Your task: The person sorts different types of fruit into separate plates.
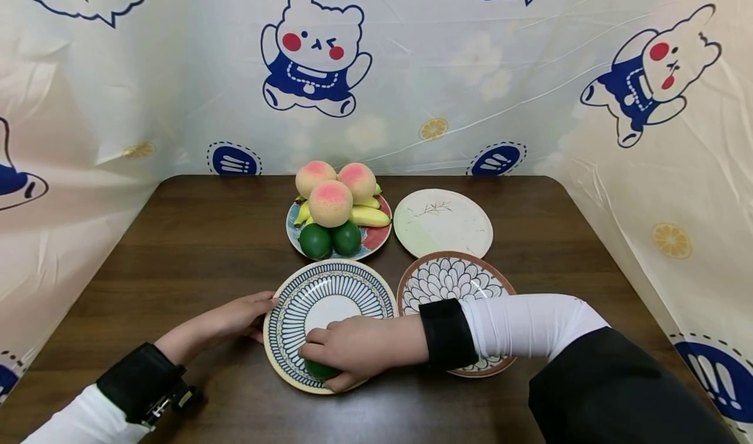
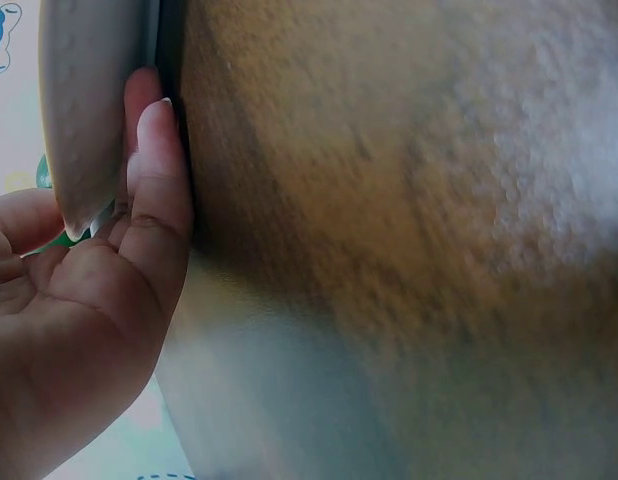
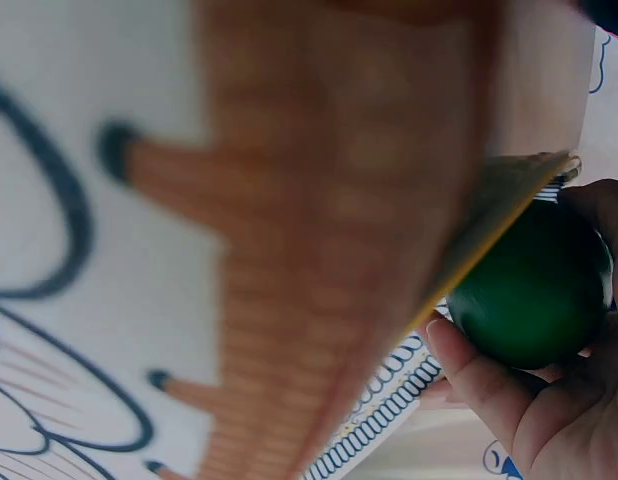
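Note:
In the head view my left hand (image 1: 244,314) holds the left rim of a blue-and-yellow patterned plate (image 1: 300,293). The left wrist view shows the thumb above the rim and the fingers (image 2: 159,150) under the plate (image 2: 94,100), near the wooden surface. My right hand (image 1: 361,346) reaches over the same plate and grips a dark green round fruit (image 1: 320,369), largely covered by the hand in the head view. Seen from the right wrist, the fruit (image 3: 529,285) sits between thumb and fingers. Whether it touches the plate is unclear.
Behind stands a fruit plate (image 1: 289,225) with peaches (image 1: 331,204), bananas (image 1: 369,217) and two dark green fruits (image 1: 316,241). A pale plate (image 1: 444,225) is right of it. My right forearm crosses a brown-rimmed flower plate (image 1: 453,277). The wooden table (image 1: 194,254) meets a printed cloth.

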The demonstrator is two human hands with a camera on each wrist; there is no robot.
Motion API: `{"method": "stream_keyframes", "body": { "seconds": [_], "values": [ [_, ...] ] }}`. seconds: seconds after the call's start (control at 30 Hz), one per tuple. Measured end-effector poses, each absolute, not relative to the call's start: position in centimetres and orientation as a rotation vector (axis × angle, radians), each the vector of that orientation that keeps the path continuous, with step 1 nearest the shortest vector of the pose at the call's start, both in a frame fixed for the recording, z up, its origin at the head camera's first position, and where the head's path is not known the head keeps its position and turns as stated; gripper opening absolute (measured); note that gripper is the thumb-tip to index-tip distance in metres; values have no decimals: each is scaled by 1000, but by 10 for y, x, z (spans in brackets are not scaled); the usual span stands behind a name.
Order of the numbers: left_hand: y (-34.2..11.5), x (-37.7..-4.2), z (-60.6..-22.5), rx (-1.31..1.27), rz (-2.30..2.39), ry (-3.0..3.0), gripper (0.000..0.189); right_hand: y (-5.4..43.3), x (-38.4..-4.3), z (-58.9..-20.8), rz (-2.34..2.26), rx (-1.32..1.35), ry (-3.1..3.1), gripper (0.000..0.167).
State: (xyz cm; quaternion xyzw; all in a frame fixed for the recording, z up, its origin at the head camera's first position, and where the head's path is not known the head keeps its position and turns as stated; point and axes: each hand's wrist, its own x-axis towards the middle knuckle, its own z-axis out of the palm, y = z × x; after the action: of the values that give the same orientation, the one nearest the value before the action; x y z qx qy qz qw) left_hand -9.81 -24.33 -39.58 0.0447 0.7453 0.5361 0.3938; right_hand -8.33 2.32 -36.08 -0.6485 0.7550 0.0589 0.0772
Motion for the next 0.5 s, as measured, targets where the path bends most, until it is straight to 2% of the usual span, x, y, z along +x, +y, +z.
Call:
{"method": "stream_keyframes", "body": {
  "seconds": [0.5],
  "values": [
    [-242,-98,-395,128,1344,1903,56,26,-85,-358,168,-1931,2235,56]
  ]
}}
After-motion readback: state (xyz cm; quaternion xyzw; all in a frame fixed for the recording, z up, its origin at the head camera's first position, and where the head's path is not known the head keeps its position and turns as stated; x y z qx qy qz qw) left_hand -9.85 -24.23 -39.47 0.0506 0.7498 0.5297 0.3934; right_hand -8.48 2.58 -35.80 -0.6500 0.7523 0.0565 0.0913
